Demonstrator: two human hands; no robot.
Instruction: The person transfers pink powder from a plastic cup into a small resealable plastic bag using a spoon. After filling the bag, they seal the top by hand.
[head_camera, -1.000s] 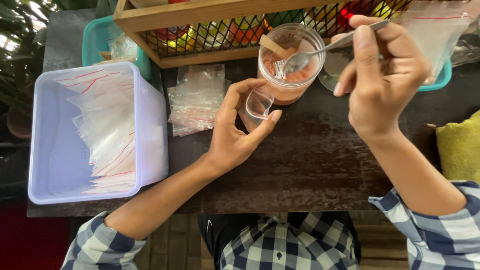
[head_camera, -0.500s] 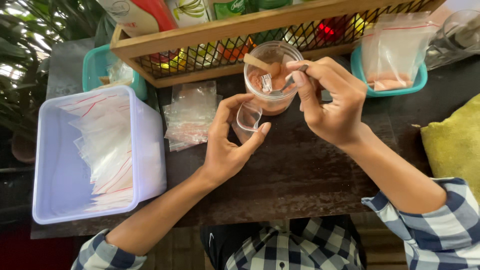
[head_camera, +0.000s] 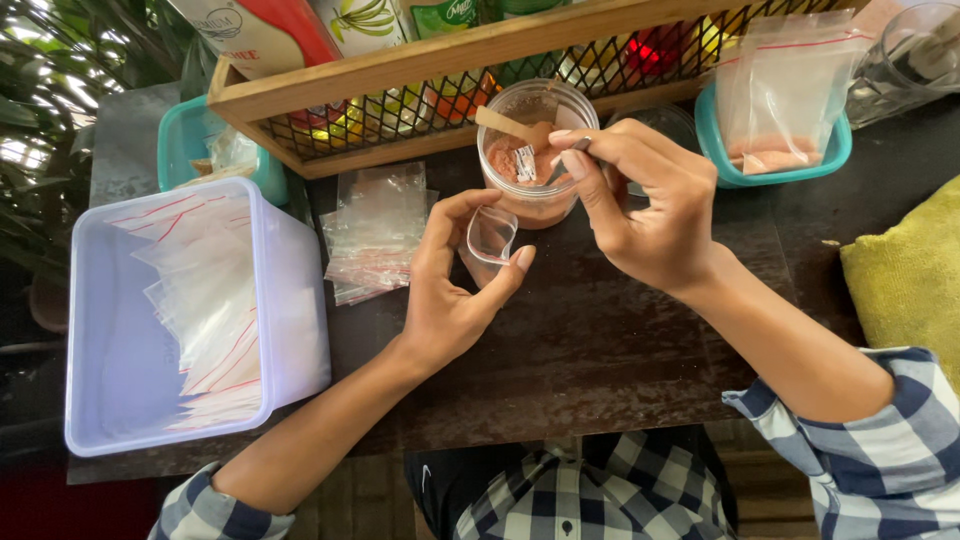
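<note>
My left hand (head_camera: 452, 290) holds a small clear zip bag (head_camera: 490, 238) open between thumb and fingers, just in front of a clear plastic jar (head_camera: 530, 150) of reddish-orange powder. My right hand (head_camera: 645, 205) pinches the handle of a metal spoon (head_camera: 530, 162) whose bowl dips into the jar's powder. A wooden stick (head_camera: 505, 125) also leans inside the jar. Both hands hover over a dark wooden table (head_camera: 600, 340).
A white plastic tub (head_camera: 130, 380) with several empty zip bags sits at the left. Loose bags (head_camera: 375, 235) lie beside it. A wooden crate with wire mesh (head_camera: 420, 70) stands behind, teal trays (head_camera: 830, 155) either side, one with filled bags. A yellow cloth (head_camera: 905, 280) lies right.
My right hand has brought the spoon from the right down into the jar. My left hand keeps the bag open with little movement. The view has shifted slightly.
</note>
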